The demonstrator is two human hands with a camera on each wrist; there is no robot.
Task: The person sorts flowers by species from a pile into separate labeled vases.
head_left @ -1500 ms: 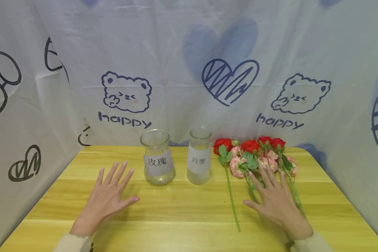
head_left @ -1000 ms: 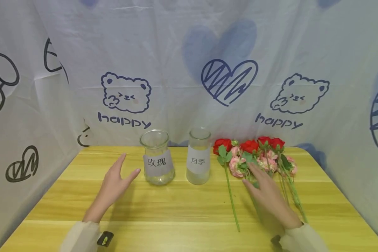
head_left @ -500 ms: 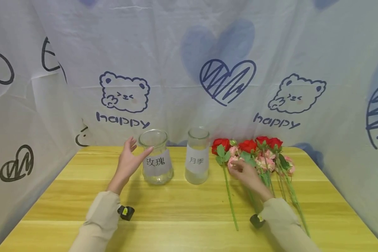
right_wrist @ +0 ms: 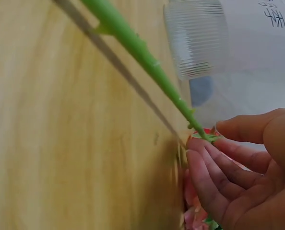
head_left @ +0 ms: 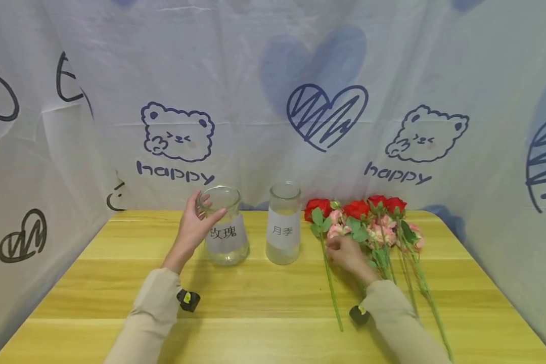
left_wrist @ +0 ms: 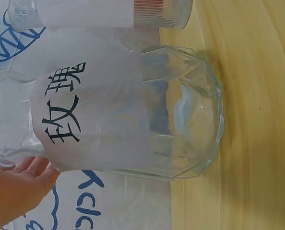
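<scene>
My left hand (head_left: pixel 191 230) is at the neck of a flared glass vase (head_left: pixel 229 257), thumb in front and fingers behind the neck. The vase stands upright and wears a white paper label (left_wrist: pixel 109 115) with black characters. My right hand (head_left: pixel 349 257) pinches the green stem (right_wrist: pixel 157 72) of a red rose (head_left: pixel 317 209), just below its leaves. That stem slants over the tabletop toward me. In the right wrist view, the fingertips close round the stem near the flower, which is mostly hidden by the hand.
Between my hands stands a narrower labelled glass vase (head_left: pixel 283 253). Several more red roses (head_left: pixel 357 208) and pink flowers (head_left: pixel 382 235) lie on the wooden table (head_left: pixel 255 313) at the right. A printed cloth (head_left: pixel 245 101) hangs behind the table.
Both hands started spread apart over the table. The left hand has moved right and forward to the flared vase's neck; the right hand has moved left to the rose stem and pinched it.
</scene>
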